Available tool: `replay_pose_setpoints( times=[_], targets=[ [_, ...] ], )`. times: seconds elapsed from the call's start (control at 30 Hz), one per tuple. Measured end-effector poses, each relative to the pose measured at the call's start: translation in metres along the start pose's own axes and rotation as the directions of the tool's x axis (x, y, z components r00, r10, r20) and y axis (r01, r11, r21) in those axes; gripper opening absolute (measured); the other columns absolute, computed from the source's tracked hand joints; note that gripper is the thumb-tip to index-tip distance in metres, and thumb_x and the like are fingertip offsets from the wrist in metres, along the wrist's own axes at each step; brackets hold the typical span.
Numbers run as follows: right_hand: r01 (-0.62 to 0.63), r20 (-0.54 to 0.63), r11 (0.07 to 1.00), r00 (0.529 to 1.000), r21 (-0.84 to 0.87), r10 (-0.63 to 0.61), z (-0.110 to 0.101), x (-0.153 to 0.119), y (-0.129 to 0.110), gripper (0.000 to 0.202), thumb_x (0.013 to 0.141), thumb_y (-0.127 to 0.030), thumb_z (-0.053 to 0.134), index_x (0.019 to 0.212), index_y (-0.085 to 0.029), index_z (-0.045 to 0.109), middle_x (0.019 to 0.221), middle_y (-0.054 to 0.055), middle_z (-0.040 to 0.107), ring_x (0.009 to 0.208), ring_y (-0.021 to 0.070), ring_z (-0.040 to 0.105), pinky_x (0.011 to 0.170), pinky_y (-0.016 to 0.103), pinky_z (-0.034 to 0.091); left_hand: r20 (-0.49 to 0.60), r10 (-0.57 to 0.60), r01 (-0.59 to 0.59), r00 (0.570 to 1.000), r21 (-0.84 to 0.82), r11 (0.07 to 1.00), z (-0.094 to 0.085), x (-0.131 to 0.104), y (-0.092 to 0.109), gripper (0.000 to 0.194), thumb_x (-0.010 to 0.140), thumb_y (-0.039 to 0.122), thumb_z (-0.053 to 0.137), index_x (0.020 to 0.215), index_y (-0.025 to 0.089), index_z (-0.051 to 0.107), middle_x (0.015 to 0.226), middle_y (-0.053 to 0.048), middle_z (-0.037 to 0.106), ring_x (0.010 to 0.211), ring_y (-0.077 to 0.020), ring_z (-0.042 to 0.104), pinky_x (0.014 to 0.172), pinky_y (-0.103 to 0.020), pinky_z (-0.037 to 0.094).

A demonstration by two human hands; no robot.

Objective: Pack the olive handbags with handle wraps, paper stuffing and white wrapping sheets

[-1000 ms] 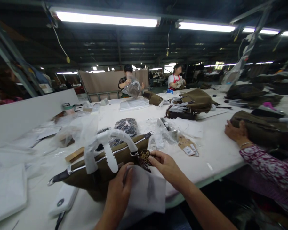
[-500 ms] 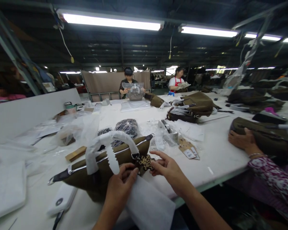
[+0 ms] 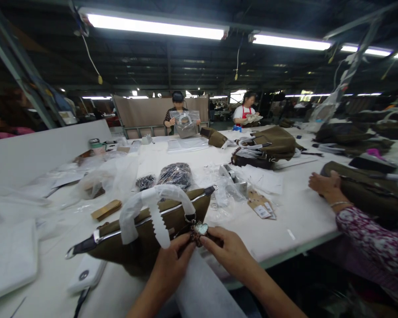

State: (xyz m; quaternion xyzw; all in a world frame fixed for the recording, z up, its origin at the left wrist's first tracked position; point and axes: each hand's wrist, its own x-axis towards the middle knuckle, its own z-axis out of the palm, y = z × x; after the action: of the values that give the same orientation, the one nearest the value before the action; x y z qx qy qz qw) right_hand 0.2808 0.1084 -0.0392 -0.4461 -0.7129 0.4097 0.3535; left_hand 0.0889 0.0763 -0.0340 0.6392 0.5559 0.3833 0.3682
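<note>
At the near edge of the bench [image 3: 305, 207], a white translucent sheet [image 3: 204, 287] is placed below the hands. Left hand [image 3: 174, 260]: grip drawn in close, fingertips set at the left edge of a leopard-print charm [image 3: 196, 233]; whether charm, sheet or both are held cannot be told. Right hand [image 3: 230, 251]: grip narrowed, thumb and forefinger closed on the charm's right side, where a pale, shiny patch is shown. The charm is hung by the ring at the near right handle end of one olive bag [image 3: 142, 243], zip-topped, handles wrapped in white. Beside the bag, one white device [image 3: 86, 274], with black cable attached. Behind it, brown card strips [image 3: 106, 210]. To the right, a co-worker's hand [image 3: 328, 185] is laid against a second olive bag [image 3: 368, 190]. Farther in, paper tags [image 3: 262, 206], a metal dispenser [image 3: 234, 180] and a dark bundle [image 3: 175, 175] in clear film. Beyond, more olive bags [image 3: 275, 141] are grouped. Across the bench, a bagged handbag [image 3: 186, 126] is held up by a person in black [image 3: 177, 106]; pale material [image 3: 253, 118] is held by another, red-aproned [image 3: 243, 112].
</note>
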Motion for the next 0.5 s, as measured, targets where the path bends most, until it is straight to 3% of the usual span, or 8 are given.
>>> replay_pose_setpoints(
  times=[0.1, 0.17, 0.27, 0.4, 0.5],
  targets=[
    [-0.003, -0.059, 1.0, 0.998, 0.025, 0.005, -0.008, 0.004, 0.001, 0.027, 0.087, -0.045, 0.067, 0.083, -0.02, 0.077, 0.096, 0.008, 0.067, 0.095, 0.0249, 0.062, 0.086, 0.037, 0.048, 0.004, -0.071, 0.071, 0.997, -0.006, 0.997, -0.007, -0.002, -0.006, 0.044, 0.086, 0.045, 0.064, 0.121, 0.019, 0.073, 0.122, -0.012, 0.074, 0.115, -0.0342, 0.067, 0.105, -0.045, 0.047],
    [-0.013, -0.007, 0.982, 1.0, 0.189, 0.015, -0.011, 0.007, 0.002, 0.03, 0.088, -0.047, 0.066, 0.096, -0.02, 0.076, 0.109, 0.009, 0.068, 0.107, 0.0262, 0.061, 0.092, 0.037, 0.048, 0.106, -0.088, 0.099, 0.99, -0.11, 0.989, -0.013, -0.004, -0.01, 0.06, 0.077, 0.043, 0.075, 0.131, 0.019, 0.066, 0.132, -0.012, 0.069, 0.121, -0.0334, 0.063, 0.106, -0.042, 0.047],
    [-0.099, 0.122, 0.922, 0.991, 0.375, 0.057, -0.009, 0.01, 0.003, 0.037, 0.091, -0.051, 0.064, 0.107, -0.018, 0.072, 0.106, 0.007, 0.071, 0.105, 0.0253, 0.063, 0.095, 0.038, 0.049, 0.259, -0.041, 0.101, 0.965, -0.222, 0.97, -0.024, -0.006, -0.012, 0.075, 0.066, 0.034, 0.085, 0.136, 0.021, 0.061, 0.139, -0.01, 0.064, 0.124, -0.0307, 0.06, 0.105, -0.036, 0.046],
    [-0.128, 0.183, 0.822, 0.983, 0.555, 0.03, 0.004, 0.006, 0.006, 0.038, 0.09, -0.052, 0.067, 0.104, -0.017, 0.071, 0.104, 0.006, 0.072, 0.104, 0.0241, 0.064, 0.099, 0.038, 0.047, 0.279, -0.096, 0.099, 0.955, 0.002, 0.995, -0.03, -0.006, -0.007, 0.034, 0.077, 0.037, 0.076, 0.106, 0.019, 0.075, 0.098, -0.006, 0.075, 0.091, -0.026, 0.066, 0.082, -0.03, 0.049],
    [-0.177, 0.239, 0.71, 0.971, 0.681, 0.013, 0.014, 0.005, 0.007, 0.037, 0.088, -0.048, 0.071, 0.109, -0.017, 0.07, 0.108, 0.007, 0.072, 0.107, 0.0234, 0.065, 0.103, 0.038, 0.045, 0.233, -0.104, 0.085, 0.967, 0.09, 0.992, -0.029, -0.007, 0.0, 0.024, 0.086, 0.041, 0.066, 0.09, 0.019, 0.074, 0.09, -0.004, 0.073, 0.09, -0.0255, 0.064, 0.083, -0.029, 0.045]
  ],
)
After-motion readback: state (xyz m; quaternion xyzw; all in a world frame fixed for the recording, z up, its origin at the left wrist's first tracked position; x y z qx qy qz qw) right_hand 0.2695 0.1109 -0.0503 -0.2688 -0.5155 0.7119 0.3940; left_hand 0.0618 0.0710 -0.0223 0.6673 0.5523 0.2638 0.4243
